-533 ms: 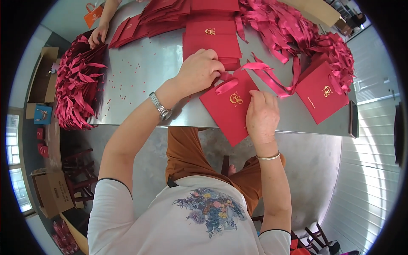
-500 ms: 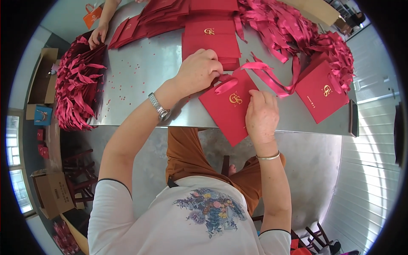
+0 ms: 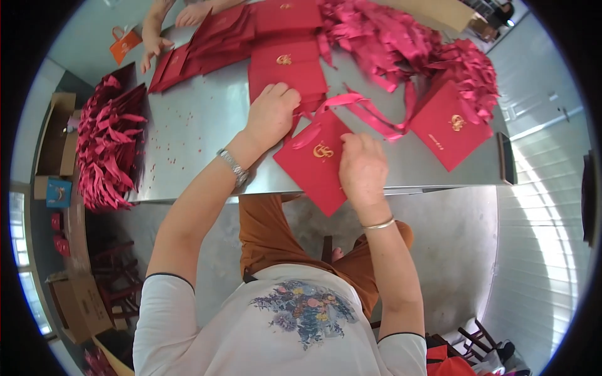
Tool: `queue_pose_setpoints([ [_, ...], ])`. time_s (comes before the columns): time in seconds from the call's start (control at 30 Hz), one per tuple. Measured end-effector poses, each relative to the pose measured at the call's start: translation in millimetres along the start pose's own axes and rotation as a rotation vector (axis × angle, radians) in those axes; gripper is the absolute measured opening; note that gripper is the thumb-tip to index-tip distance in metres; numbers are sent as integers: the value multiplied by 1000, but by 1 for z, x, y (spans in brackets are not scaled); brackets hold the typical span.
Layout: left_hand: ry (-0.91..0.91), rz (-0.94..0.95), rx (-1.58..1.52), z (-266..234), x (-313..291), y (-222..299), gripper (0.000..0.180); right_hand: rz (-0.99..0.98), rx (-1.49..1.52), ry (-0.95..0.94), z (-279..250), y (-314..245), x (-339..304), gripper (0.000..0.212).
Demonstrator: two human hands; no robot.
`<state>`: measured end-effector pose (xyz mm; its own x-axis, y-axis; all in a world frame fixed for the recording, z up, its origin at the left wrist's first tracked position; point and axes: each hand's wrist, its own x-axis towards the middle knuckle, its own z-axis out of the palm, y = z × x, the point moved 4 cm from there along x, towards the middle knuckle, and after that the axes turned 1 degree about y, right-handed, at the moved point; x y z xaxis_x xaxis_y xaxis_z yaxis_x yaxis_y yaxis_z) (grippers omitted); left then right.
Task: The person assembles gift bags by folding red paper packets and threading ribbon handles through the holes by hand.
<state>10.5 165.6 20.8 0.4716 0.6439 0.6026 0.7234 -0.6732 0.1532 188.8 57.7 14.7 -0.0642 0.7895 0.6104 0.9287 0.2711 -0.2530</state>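
A flat red paper gift bag [image 3: 320, 164] with a gold emblem lies tilted, its lower corner jutting over the table's near edge. My right hand [image 3: 364, 168] grips its right side, thumb hidden beneath. At its upper left corner my left hand [image 3: 271, 113] is closed, fingertips pinching the pink-red ribbon [image 3: 306, 135] where it meets the bag; the exact hold is partly hidden. A loose length of ribbon [image 3: 370, 113] trails off to the right. Just beyond my left hand lies a stack of red bags [image 3: 285, 66]. Another red bag [image 3: 448, 128] rests farther right.
The metal table [image 3: 207, 147] carries scattered red dots. Ribboned bags [image 3: 110, 150] are packed at the left, with more ribbon heaps [image 3: 382, 44] at the far right. A co-worker's hands [image 3: 152, 50] are beside the far-left bags. A dark phone-like slab [image 3: 506, 158] lies at the right edge.
The whole view has shifted slightly. The ribbon loop over the bag has flattened toward its upper left as my left hand draws at it. A co-worker's second hand has come into view.
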Motion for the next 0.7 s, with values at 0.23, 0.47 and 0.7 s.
queue_pose_setpoints([
  [0.23, 232, -654, -729, -68, -77, 43, 20, 138, -137, 83, -13, 1, -4, 25],
  [0.47, -124, -1122, -1354, -32, -172, 120, 24, 175, -52, 40, -8, 2, -4, 38],
  [0.7, 33, -927, -1242, -39, -151, 119, 21, 262, 562, 297, -46, 9, -25, 44],
])
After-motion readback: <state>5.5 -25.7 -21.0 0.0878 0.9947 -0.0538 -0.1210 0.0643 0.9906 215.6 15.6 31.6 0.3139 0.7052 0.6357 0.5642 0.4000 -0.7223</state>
